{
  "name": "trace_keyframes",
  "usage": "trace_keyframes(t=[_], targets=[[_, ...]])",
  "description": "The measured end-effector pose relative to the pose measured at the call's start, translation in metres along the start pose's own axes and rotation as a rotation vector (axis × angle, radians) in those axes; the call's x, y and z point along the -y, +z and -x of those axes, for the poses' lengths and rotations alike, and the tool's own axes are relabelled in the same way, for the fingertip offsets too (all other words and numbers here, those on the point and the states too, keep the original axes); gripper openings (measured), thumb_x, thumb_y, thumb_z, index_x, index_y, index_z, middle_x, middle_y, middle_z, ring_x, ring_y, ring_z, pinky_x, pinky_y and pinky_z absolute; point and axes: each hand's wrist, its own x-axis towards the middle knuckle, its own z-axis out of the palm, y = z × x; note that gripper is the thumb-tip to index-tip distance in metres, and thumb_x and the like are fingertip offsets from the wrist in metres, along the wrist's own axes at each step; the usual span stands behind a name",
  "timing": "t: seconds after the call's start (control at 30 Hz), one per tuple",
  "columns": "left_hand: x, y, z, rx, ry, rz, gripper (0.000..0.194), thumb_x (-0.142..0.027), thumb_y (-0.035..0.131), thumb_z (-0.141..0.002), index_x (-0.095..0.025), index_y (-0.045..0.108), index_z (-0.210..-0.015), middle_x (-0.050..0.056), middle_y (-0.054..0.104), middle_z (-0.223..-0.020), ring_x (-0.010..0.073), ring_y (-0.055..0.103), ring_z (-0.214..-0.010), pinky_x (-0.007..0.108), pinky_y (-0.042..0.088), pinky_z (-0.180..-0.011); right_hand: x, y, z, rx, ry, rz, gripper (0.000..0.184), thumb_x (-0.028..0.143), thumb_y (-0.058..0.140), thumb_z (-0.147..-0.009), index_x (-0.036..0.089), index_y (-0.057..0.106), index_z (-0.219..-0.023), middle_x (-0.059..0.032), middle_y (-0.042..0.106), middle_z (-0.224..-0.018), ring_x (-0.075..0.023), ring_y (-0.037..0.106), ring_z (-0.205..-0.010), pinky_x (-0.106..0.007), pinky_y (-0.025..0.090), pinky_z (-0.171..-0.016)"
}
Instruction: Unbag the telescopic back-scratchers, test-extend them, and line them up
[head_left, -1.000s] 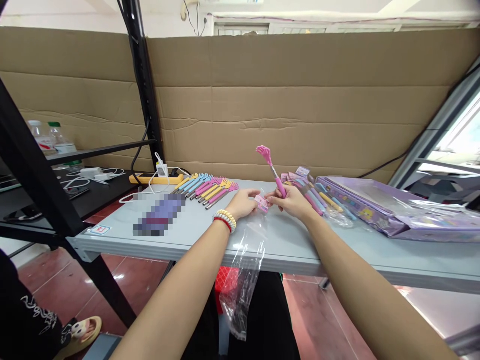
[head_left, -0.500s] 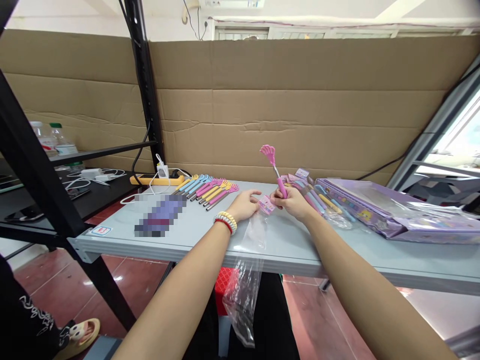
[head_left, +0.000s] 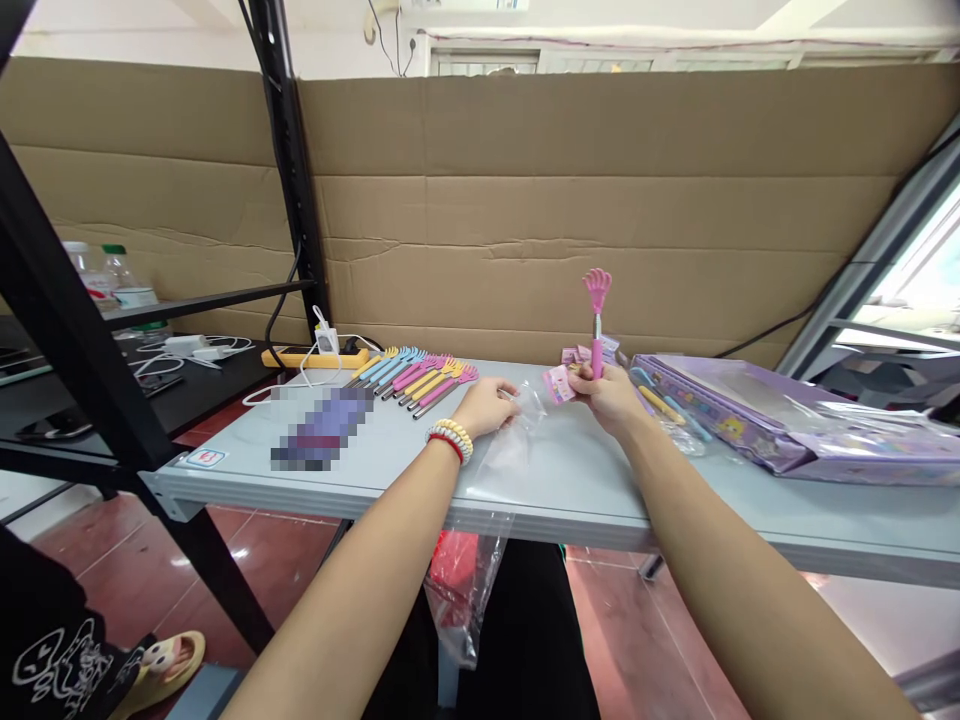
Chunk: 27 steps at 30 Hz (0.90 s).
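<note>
A long clear bag (head_left: 504, 458) runs from the middle of the worktop (head_left: 577, 490) down over its front edge, and the red stool (head_left: 450, 562) shows through its lower end. The left hand (head_left: 484, 408) has its grip pinching the bag's upper end between thumb and fingers. Right of centre, the right hand (head_left: 611, 398) has its grip closed around the handle of a pink scratcher (head_left: 598, 292), which stands upright with its claw at the top; the same fingers hold a pink card (head_left: 558, 385) out to the left.

Just beyond the right hand lie packed scratchers (head_left: 664, 405) in clear wrapping, partly hidden by that hand. Beside them, at the right of the frame, is a purple case (head_left: 757, 405) with a clear top; its contents cannot be made out.

The worktop is pale grey. Left of centre, yellow, blue and pink loose scratchers (head_left: 420, 380) lie in a slanting row, near a yellow power strip (head_left: 300, 358) and a pixelated purple item (head_left: 322, 430). Tall cardboard (head_left: 600, 150) stands behind. At the left are a black shelf (head_left: 217, 400), bottles (head_left: 116, 280) and a person's sandalled foot (head_left: 169, 655) on the reddish tiled floor (head_left: 615, 620).
</note>
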Motion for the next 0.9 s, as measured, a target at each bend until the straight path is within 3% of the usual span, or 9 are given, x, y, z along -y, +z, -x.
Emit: trace_keyframes(t=[0.13, 0.3, 0.4, 0.53, 0.7, 0.9], targets=[[0.001, -0.001, -0.002, -0.034, -0.016, 0.001, 0.021, -0.005, 0.059, -0.071, -0.010, 0.060, -0.092, -0.004, 0.054, -0.050, 0.0092, 0.049, -0.044, 0.021, 0.038, -0.047, -0.004, -0.004, -0.003, -0.135, -0.012, 0.178, 0.032, 0.018, 0.063, -0.052, 0.022, 0.032, -0.060, 0.0045, 0.042, -0.053, -0.0095, 0.040, -0.048, -0.023, 0.033, -0.041], [0.002, -0.001, -0.003, -0.049, 0.005, -0.045, 0.021, -0.007, 0.060, -0.071, -0.011, 0.061, -0.091, -0.003, 0.055, -0.051, 0.0091, 0.049, -0.044, 0.021, 0.039, -0.048, -0.014, -0.006, -0.004, -0.121, 0.010, 0.489, 0.023, 0.015, 0.057, -0.051, 0.021, 0.034, -0.055, 0.0035, 0.047, -0.050, -0.0100, 0.042, -0.047, -0.024, 0.033, -0.045], [0.004, -0.002, -0.005, -0.084, 0.004, -0.070, 0.022, -0.006, 0.059, -0.070, -0.011, 0.062, -0.091, -0.002, 0.056, -0.051, 0.0097, 0.051, -0.046, 0.022, 0.040, -0.050, -0.016, -0.007, -0.004, -0.096, 0.003, 0.483, 0.023, 0.013, 0.055, -0.048, 0.021, 0.034, -0.052, 0.0032, 0.049, -0.051, -0.0094, 0.042, -0.051, -0.024, 0.033, -0.049], [0.004, -0.002, -0.009, -0.194, -0.018, -0.015, 0.015, -0.002, 0.055, -0.069, -0.012, 0.062, -0.077, -0.003, 0.053, -0.050, 0.0080, 0.049, -0.044, 0.021, 0.039, -0.048, -0.012, -0.004, -0.002, -0.021, 0.034, 0.278, 0.031, 0.013, 0.062, -0.045, 0.020, 0.033, -0.051, 0.0023, 0.052, -0.056, -0.0093, 0.043, -0.054, -0.025, 0.034, -0.053], [-0.001, 0.001, -0.004, -0.002, -0.054, 0.263, 0.005, -0.007, 0.060, -0.072, -0.012, 0.062, -0.070, 0.000, 0.055, -0.057, 0.0094, 0.052, -0.049, 0.022, 0.040, -0.045, -0.001, 0.007, 0.007, 0.180, 0.021, 0.019, 0.045, 0.019, 0.077, -0.043, 0.020, 0.033, -0.055, 0.0023, 0.053, -0.061, -0.0113, 0.049, -0.062, -0.025, 0.039, -0.059], [-0.004, 0.003, 0.004, 0.130, -0.030, 0.307, 0.006, -0.007, 0.061, -0.074, -0.008, 0.066, -0.070, 0.002, 0.056, -0.059, 0.0084, 0.051, -0.054, 0.024, 0.047, -0.052, 0.002, 0.015, 0.013, 0.293, -0.042, 0.085, 0.056, 0.032, 0.084, -0.045, 0.020, 0.029, -0.055, -0.0002, 0.056, -0.066, -0.0119, 0.050, -0.063, -0.026, 0.039, -0.060]])
